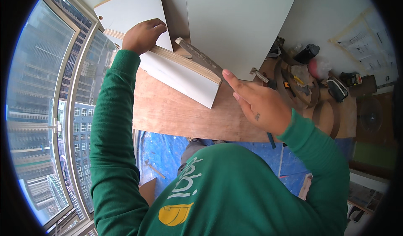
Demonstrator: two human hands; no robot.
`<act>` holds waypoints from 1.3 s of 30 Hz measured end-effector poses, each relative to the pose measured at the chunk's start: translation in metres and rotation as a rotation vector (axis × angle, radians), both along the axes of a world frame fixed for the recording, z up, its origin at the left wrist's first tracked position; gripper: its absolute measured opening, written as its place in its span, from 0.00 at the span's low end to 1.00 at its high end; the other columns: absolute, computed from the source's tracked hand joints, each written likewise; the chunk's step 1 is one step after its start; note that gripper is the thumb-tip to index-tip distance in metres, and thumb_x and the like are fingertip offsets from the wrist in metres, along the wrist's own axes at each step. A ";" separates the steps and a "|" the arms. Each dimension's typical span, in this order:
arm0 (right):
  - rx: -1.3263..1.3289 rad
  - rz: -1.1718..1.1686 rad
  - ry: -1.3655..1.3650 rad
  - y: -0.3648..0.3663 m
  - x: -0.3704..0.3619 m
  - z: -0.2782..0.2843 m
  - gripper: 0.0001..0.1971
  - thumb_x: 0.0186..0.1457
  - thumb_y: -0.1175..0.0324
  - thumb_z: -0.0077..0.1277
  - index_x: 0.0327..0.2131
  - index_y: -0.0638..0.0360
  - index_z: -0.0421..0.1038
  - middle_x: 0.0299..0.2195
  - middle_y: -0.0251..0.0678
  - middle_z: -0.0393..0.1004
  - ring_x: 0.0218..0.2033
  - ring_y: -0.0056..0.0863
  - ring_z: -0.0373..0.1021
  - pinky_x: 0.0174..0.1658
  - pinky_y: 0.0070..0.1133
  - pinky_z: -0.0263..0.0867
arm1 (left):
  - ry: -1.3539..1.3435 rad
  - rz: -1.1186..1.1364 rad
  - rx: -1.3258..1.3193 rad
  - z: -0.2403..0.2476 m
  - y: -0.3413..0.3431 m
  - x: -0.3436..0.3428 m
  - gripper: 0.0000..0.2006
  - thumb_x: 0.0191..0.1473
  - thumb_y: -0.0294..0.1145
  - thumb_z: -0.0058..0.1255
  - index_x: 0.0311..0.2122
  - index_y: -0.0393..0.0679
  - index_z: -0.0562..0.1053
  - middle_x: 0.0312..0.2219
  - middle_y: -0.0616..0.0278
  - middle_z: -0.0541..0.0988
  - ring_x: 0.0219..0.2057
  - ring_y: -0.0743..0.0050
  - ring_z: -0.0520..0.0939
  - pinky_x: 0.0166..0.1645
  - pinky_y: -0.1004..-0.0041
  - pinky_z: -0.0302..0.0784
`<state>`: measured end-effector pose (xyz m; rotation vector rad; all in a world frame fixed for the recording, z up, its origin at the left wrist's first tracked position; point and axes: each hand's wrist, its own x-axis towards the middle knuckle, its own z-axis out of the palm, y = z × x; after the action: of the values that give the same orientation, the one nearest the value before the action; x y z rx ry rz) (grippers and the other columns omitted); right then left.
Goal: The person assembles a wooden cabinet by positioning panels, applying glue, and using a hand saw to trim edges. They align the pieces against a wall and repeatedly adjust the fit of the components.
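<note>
- White panel w/ ply edge (182,78): on the worktop (180,114), left of centre, set at a slant, ply edge up, white face toward the wearer.
- L hand (145,36): fingers curled over panel's upper-left end; fingertips mostly hidden, so can't tell if it grips or just presses.
- R hand (260,105): partly closed on near end of a long, flat, worn tool (201,55), index finger stretched along it; lower fingers out of view.
- Tool lies slantwise over/by the ply edge; can't tell if touching.
- Risk: panel could tip or slide b/c it looks narrow on its edge & only L hand is seen steadying it.
- Risk: tool could skid off, scuff the white face or hit L knuckles, if pressure goes off-line.
- Just beyond: large white board (239,21) & another white panel (130,9); a slip fwd could mark either.
- R side: metal hinge (259,74) near R hand, coiled strips (327,118) & black pouch (337,89) further out; R elbow swinging wide might snag strips.
- Blue handle (271,140) pokes past worktop's front edge; a sleeve brush could drop it onto the blue sheeting (168,152).
</note>
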<state>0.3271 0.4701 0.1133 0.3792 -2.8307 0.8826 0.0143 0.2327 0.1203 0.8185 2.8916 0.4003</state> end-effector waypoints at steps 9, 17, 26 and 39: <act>-0.445 -0.159 -0.357 0.012 -0.013 0.014 0.28 0.73 0.72 0.47 0.74 0.50 0.62 0.23 0.27 0.66 0.22 0.14 0.63 0.28 0.20 0.65 | -0.005 -0.008 -0.113 0.004 -0.003 0.004 0.16 0.68 0.36 0.47 0.55 0.59 0.82 0.57 0.72 0.83 0.50 0.60 0.86 0.57 0.61 0.83; -0.869 -0.162 -0.647 -0.012 -0.008 0.006 0.27 0.71 0.71 0.47 0.71 0.54 0.66 0.29 0.23 0.68 0.21 0.11 0.63 0.27 0.17 0.66 | -0.002 -0.034 0.064 0.002 -0.014 0.008 0.21 0.64 0.47 0.49 0.56 0.52 0.82 0.32 0.64 0.80 0.32 0.69 0.82 0.42 0.64 0.78; -0.847 -0.231 -0.559 -0.006 0.012 0.018 0.33 0.70 0.73 0.48 0.76 0.57 0.55 0.31 0.28 0.72 0.20 0.11 0.64 0.27 0.16 0.67 | -0.026 0.037 -0.019 0.011 -0.008 0.016 0.18 0.65 0.45 0.48 0.54 0.54 0.83 0.49 0.63 0.87 0.45 0.61 0.88 0.53 0.60 0.81; -0.691 -0.104 -0.796 0.010 0.037 0.036 0.32 0.72 0.72 0.44 0.77 0.60 0.52 0.30 0.29 0.73 0.19 0.13 0.67 0.25 0.17 0.68 | -0.082 0.084 0.082 0.003 -0.013 0.013 0.22 0.65 0.50 0.46 0.58 0.54 0.80 0.39 0.61 0.88 0.35 0.66 0.89 0.47 0.62 0.82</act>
<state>0.3644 0.4799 0.1490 -0.2785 -2.8046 2.2703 0.0273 0.2194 0.1234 0.6765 2.8573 0.5508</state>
